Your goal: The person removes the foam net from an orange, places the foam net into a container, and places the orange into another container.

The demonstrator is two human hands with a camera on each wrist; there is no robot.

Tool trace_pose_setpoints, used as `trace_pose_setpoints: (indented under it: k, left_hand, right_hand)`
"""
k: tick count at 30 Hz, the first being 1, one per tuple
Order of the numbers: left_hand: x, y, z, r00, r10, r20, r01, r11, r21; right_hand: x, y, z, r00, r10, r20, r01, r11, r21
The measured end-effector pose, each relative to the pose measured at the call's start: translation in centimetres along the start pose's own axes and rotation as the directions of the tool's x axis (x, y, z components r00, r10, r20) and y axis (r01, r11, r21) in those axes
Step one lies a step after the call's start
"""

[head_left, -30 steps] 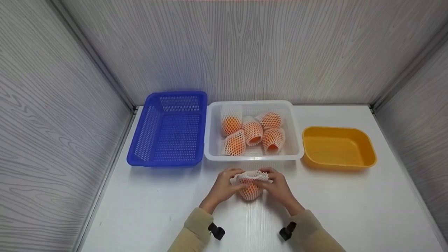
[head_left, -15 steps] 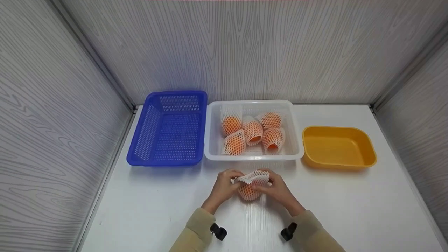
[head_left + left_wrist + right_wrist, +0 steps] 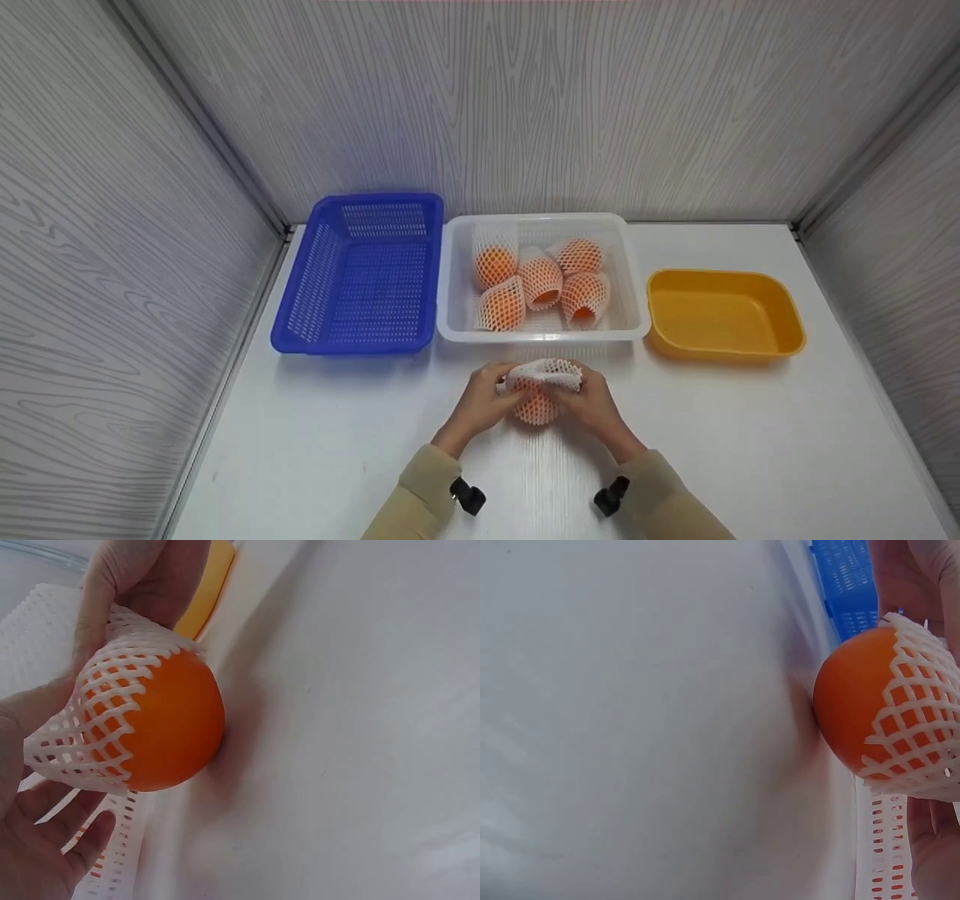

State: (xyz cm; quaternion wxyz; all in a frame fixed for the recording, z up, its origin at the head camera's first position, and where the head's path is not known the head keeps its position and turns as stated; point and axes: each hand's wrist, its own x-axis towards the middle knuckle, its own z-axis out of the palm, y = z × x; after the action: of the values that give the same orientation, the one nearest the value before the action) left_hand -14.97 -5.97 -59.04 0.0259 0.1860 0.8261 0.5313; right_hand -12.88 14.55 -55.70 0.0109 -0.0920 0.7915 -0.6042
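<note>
An orange sits partly inside a white foam net sleeve, in front of the clear white basket. In both wrist views its lower end shows bare beyond the net's edge. From the left side my left hand pinches the sleeve, its thumb over the net near the rim. Opposite it, my right hand holds the sleeve's other side, thumb on the near face. The fingertips behind the net are hidden in the head view. Whether the orange touches the table cannot be told.
A white plastic basket behind my hands holds several oranges in foam nets. On its left stands a blue slotted basket, and on its right a yellow tray. Wood-patterned panels border the white table.
The sleeve's upper rim has been shifted and reshaped between my hands, and its folded edge now sits slightly higher. Both hands stay nearly in place, and the baskets are unmoved.
</note>
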Motion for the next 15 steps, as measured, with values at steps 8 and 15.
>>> trace_pose_setpoints:
  k: [8, 15]
  left_hand:
    - [0.0, -0.1, 0.0, 0.997, 0.005, -0.082, -0.002, 0.999, 0.037]
    - [-0.4, 0.1, 0.4, 0.999, -0.048, 0.011, 0.048, 0.999, 0.018]
  right_hand:
    - [0.2, 0.9, -0.3, 0.995, -0.084, 0.060, 0.080, 0.995, 0.054]
    - [0.1, 0.8, -0.1, 0.998, -0.068, -0.005, 0.068, 0.997, 0.027]
